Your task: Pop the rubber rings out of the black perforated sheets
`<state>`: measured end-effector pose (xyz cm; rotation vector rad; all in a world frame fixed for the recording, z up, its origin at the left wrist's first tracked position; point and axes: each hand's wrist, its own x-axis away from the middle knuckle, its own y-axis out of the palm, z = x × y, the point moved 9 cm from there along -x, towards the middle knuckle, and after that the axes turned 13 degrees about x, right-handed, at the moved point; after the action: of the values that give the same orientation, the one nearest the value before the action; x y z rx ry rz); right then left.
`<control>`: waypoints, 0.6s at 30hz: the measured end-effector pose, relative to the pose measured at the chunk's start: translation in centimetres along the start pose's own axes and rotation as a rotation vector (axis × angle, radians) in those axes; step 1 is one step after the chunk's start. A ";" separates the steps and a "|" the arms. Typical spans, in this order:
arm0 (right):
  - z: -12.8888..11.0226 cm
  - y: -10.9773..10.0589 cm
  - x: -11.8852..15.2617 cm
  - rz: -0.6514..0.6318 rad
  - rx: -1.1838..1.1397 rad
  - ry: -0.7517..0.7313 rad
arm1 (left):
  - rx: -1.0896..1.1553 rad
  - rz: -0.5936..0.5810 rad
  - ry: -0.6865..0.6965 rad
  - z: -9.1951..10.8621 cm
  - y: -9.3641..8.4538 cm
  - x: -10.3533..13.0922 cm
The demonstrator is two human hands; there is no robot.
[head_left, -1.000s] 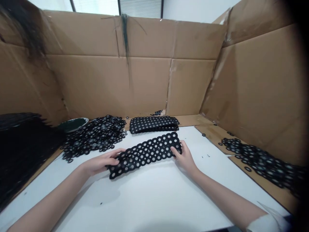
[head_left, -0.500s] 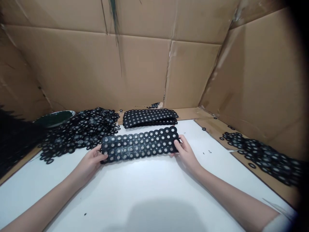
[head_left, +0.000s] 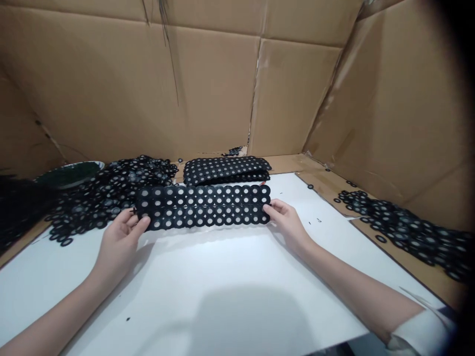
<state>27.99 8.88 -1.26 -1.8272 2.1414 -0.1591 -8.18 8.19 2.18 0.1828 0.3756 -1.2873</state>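
Nearest, the left hand (head_left: pixel 120 237) and right hand (head_left: pixel 284 222) each pinch one end of a black perforated rubber strip (head_left: pixel 202 206), fingers closed on it, held just above the white table (head_left: pixel 222 287). It looks light, soft and floppy, so holding both ends seems best. Farther lie a stacked strip pile (head_left: pixel 226 169) and loose black rings (head_left: pixel 107 195).
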 end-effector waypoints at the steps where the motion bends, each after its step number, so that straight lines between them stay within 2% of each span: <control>1: 0.2 -0.1 0.0 -0.001 -0.004 0.006 | 0.030 -0.027 -0.019 -0.1 0.3 0.1; 12: 0.8 -1.0 -0.1 0.038 0.010 0.053 | -0.063 0.000 -0.019 1.4 0.3 1.0; 18: 0.7 -1.4 -0.1 0.056 0.053 0.023 | -0.072 -0.009 -0.022 1.3 0.2 1.1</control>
<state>29.53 8.86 -1.50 -1.7420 2.1799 -0.2230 -7.48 6.79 2.92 0.1061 0.4037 -1.2815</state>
